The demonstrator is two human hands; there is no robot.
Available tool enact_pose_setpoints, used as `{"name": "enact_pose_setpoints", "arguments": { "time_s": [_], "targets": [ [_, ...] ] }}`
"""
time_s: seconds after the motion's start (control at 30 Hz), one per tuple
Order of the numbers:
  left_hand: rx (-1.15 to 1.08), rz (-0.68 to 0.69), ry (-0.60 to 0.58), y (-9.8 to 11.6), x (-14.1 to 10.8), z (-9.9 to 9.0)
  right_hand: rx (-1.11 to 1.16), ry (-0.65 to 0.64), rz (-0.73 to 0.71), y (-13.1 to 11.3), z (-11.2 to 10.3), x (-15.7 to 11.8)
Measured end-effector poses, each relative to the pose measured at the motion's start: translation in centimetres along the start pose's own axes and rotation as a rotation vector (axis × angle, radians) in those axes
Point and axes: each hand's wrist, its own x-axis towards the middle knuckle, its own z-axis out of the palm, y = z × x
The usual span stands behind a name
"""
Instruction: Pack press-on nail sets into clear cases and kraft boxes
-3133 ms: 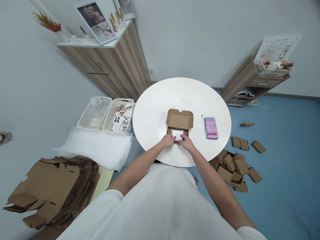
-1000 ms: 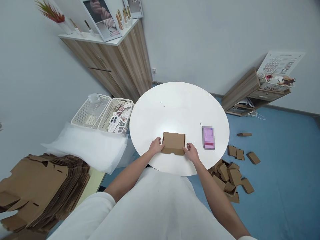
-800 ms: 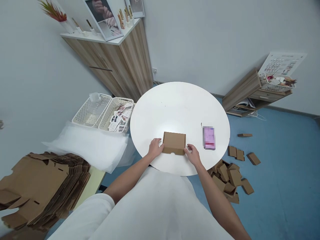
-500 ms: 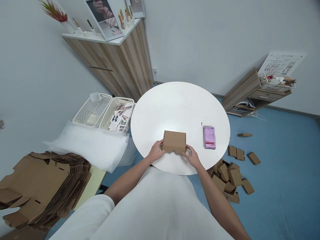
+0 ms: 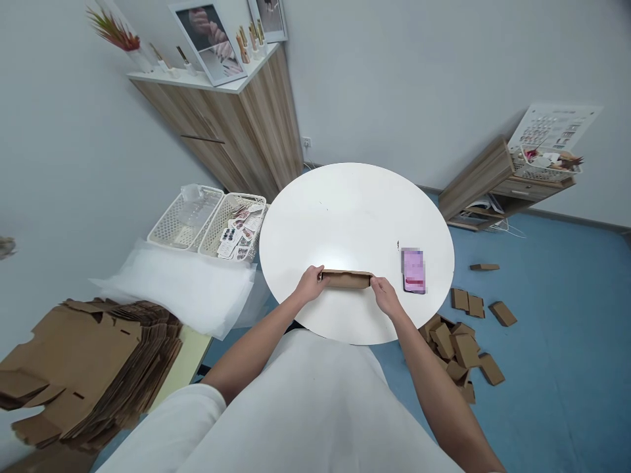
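A small brown cardboard box [image 5: 346,280] is tilted on edge over the near half of the white round table [image 5: 355,203], so a narrow side faces me. At its left end, my left hand [image 5: 311,284] is closed with the thumb on top near the corner. My right hand [image 5: 384,294] grips the opposite end. Whether the box touches the table I cannot tell. To the right of my right hand lies a phone [image 5: 414,270] with a blurred pink-purple screen.
Flat cardboard blanks [image 5: 89,361] are stacked at the lower left, beside white translucent sheets [image 5: 182,279]. Behind these stand two white baskets [image 5: 207,226], one holding printed cards. Folded boxes [image 5: 453,348] are heaped on the blue floor to the right. A wooden cabinet [image 5: 256,118] stands at the back left.
The box was lying with its broad lid upward; now it is tipped up, showing a narrow side. Both hands have shifted their hold at its ends and moved slightly away from me.
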Motion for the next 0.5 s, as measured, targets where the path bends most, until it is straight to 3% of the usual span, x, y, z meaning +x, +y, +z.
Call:
{"name": "enact_pose_setpoints", "arguments": {
  "time_s": [0.2,0.5],
  "targets": [
    [0.031,0.0,0.139,0.4,0.1,0.3,-0.02,0.03,-0.07,-0.5,-0.4,1.0],
    [-0.056,0.018,0.182,0.7,0.3,-0.1,0.108,0.029,-0.096,-0.8,-0.5,2.1]
  ]
}}
